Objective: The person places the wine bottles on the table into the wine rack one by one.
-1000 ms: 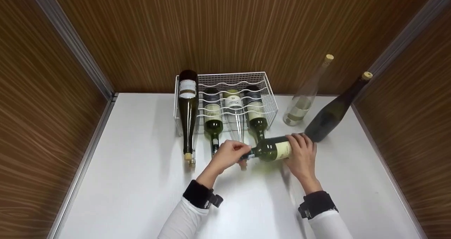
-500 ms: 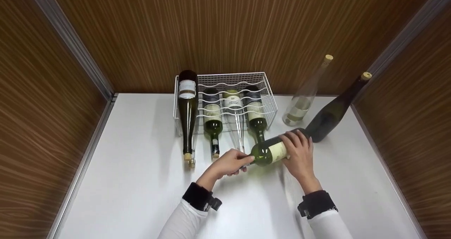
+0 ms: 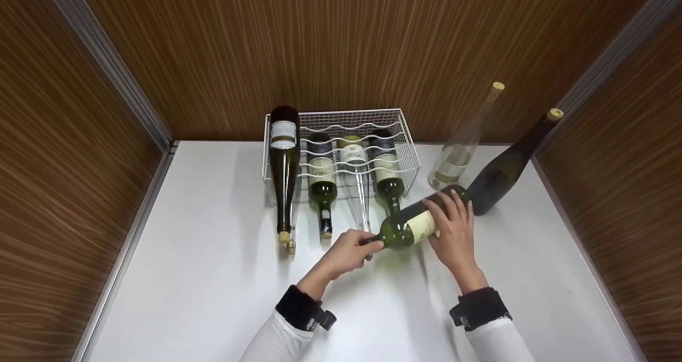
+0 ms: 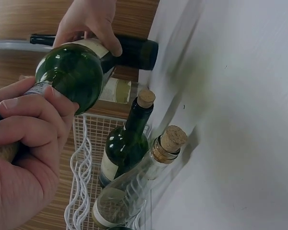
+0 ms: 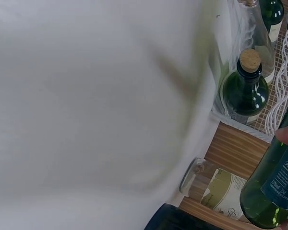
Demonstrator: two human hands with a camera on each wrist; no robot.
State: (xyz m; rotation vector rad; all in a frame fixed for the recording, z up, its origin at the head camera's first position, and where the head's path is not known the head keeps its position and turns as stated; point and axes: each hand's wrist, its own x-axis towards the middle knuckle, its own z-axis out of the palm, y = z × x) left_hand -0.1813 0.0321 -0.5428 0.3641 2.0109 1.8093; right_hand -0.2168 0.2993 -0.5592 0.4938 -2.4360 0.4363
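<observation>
A green wine bottle (image 3: 397,235) with a cream label is held slantwise above the white table, in front of the wire rack, neck to the left. My left hand (image 3: 349,251) grips its neck, fingers curled round it in the left wrist view, where the bottle's shoulder (image 4: 69,76) faces the camera. My right hand (image 3: 453,234) holds the body near the base, thumb on the near side and fingers across the top. The right wrist view shows the bottle's dark back label (image 5: 283,179) and lower end; only bits of the right fingers appear there.
The white wire rack (image 3: 373,111) carries several corked bottles lying necks forward, including a long dark bottle (image 3: 284,175) on top at left. A clear bottle (image 3: 455,154) and a tall dark bottle (image 3: 498,178) stand at right. Wood-grain panels (image 3: 341,47) enclose the table.
My left hand goes from pinching near the neck's end to wrapping round the neck. The bottle shifts slightly left and tilts, its base end moving farther back; my right hand moves along with it.
</observation>
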